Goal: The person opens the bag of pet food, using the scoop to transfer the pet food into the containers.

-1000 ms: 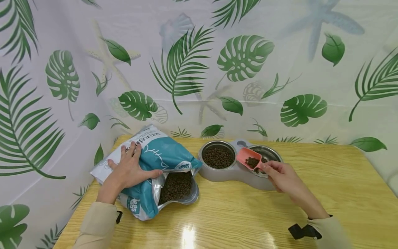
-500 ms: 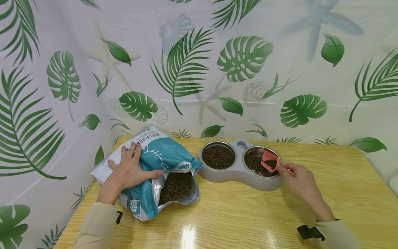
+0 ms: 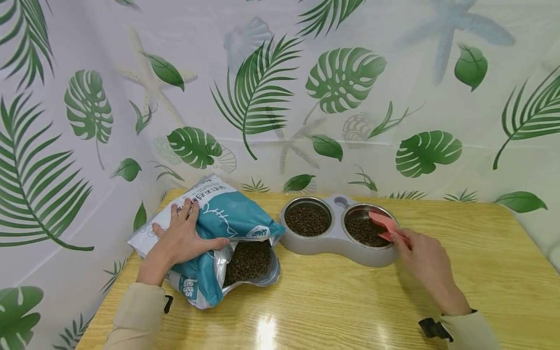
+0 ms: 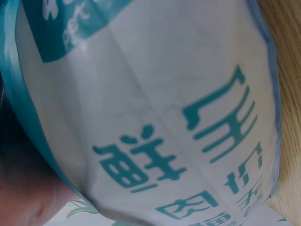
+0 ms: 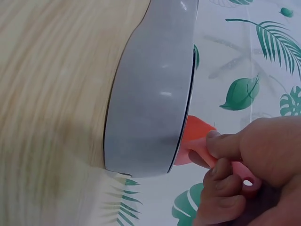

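The right hand [image 3: 422, 260] is clenched around the handle of a pink scoop [image 3: 384, 224], pinched between thumb and curled fingers. The scoop's bowl is tipped over the right bowl [image 3: 366, 228] of a grey double feeder [image 3: 337, 240], which sits near the table's far edge, about mid-width. Only the right wrist view shows the grip up close: fingers [image 5: 225, 188] are wrapped on the scoop [image 5: 195, 141] handle, a hanging hole is seen at its end, and the feeder's grey outer wall [image 5: 150, 94] is just beside the scoop. Kibble in either bowl is visible only from the head view; the left bowl [image 3: 307, 221] is filled too.

The left hand [image 3: 181, 238] is laid flat on a teal and white kibble bag [image 3: 223, 228], fingers spread, thumb at the bag's opened mouth, nothing gripped. The bag is lying near the table's [image 3: 332, 301] far-left corner, with kibble exposed at its mouth. The left wrist view is filled by the bag's printed face [image 4: 155, 113], which the head view shows only in part.
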Tool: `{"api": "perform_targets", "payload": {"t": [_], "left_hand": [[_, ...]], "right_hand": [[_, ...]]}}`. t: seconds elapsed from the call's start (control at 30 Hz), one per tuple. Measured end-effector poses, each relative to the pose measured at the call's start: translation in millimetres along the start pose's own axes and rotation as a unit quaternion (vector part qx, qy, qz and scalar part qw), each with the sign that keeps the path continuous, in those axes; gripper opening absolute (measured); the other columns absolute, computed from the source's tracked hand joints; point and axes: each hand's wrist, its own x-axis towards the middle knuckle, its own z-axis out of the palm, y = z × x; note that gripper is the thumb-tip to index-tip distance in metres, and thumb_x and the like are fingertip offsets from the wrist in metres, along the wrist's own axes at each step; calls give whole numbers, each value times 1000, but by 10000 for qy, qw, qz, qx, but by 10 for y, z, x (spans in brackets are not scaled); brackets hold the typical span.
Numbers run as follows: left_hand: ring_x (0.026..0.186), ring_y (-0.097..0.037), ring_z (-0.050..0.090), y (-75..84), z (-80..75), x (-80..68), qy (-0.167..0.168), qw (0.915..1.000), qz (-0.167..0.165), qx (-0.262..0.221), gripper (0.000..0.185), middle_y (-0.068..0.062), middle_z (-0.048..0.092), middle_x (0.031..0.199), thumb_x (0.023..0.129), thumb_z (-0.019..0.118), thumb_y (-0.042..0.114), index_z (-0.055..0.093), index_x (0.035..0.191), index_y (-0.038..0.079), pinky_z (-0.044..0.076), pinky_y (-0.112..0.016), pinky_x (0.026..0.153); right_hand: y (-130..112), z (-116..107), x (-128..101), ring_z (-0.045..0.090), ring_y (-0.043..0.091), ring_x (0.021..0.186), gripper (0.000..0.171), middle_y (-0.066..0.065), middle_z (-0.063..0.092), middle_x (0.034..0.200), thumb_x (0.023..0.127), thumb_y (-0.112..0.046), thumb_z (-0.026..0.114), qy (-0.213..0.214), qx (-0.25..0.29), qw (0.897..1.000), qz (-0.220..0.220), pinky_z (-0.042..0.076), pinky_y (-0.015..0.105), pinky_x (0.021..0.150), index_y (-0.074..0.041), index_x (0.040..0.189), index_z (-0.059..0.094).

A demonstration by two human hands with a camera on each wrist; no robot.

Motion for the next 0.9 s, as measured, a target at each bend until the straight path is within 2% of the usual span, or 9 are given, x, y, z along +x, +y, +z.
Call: {"api": "perform_targets", "payload": {"t": [0.27, 0.37, 0.43, 0.5, 0.57, 0.63, 0.67, 0.77, 0.9], "left_hand": [[155, -55, -7, 2, -5, 0, -12, 10000, -10, -20, 134, -25, 0, 171, 77, 61, 85, 5, 164, 1, 0, -92, 103], [155, -56, -7, 1, -2, 2, 2, 10000, -4, -20, 134, -25, 0, 171, 77, 61, 85, 5, 164, 0, 0, -92, 102], [155, -56, -7, 0, -1, 3, 0, 10000, -4, -20, 134, -25, 0, 171, 77, 61, 85, 5, 165, 1, 0, -92, 102], [155, -56, -7, -2, 0, 4, -13, 10000, -9, -15, 134, -25, 0, 171, 77, 61, 85, 5, 165, 1, 0, -92, 102], [155, -56, -7, -4, 1, 5, -20, 10000, -14, -19, 134, -25, 0, 171, 77, 61, 85, 5, 165, 1, 0, -92, 103], [155, -55, -7, -5, 2, 7, -26, 10000, -16, -25, 134, -25, 0, 171, 77, 61, 85, 5, 165, 1, 0, -92, 103], [155, -55, -7, -6, 2, 8, -28, 10000, -15, -28, 134, -25, 0, 172, 77, 61, 85, 5, 165, 1, 0, -92, 103], [155, -55, -8, -7, 2, 14, -27, 10000, -10, -29, 134, -25, 0, 172, 77, 61, 86, 5, 165, 1, -1, -91, 103], [155, -55, -7, -4, -2, 17, -32, 10000, -12, -17, 133, -25, 0, 172, 78, 61, 85, 5, 165, 2, 0, -91, 103]], "right_hand": [[-46, 0, -20, 38, 18, 51, 22, 12, 54, 66, 99, -15, 68, 621, -115, 9980, 27, 26, 30, 47, 3, 109, 72], [-81, -27, -14, 38, 14, 53, 31, 11, 60, 70, 104, -23, 62, 430, 560, 9971, 268, 28, 29, 49, 3, 117, 71], [-123, -52, 0, 39, 12, 53, 39, 8, 60, 71, 107, -31, 55, -101, 1439, 9878, 583, 31, 29, 49, 3, 121, 67], [-187, -72, 15, 39, 10, 52, 46, 4, 59, 72, 110, -38, 48, -798, 2509, 9598, 971, 34, 29, 47, 3, 123, 62], [-266, -70, 20, 39, 9, 50, 46, 1, 53, 70, 111, -40, 43, -1511, 3471, 9186, 1138, 36, 29, 46, 3, 120, 56], [-358, -49, 12, 38, 9, 49, 44, -2, 50, 68, 112, -39, 39, -2139, 4212, 8746, 1093, 35, 29, 44, 3, 113, 51], [-411, -32, 2, 37, 9, 48, 43, -3, 50, 67, 112, -39, 38, -2392, 4443, 8580, 962, 34, 29, 43, 3, 108, 50], [-579, 37, -41, 36, 8, 48, 41, -4, 49, 65, 113, -38, 35, -3088, 4839, 8169, 558, 32, 29, 42, -2, 101, 49], [-825, 167, -115, 34, 5, 47, 40, -5, 46, 64, 113, -39, 36, -3796, 5005, 7771, 378, 28, 27, 42, -3, 103, 51]]}}
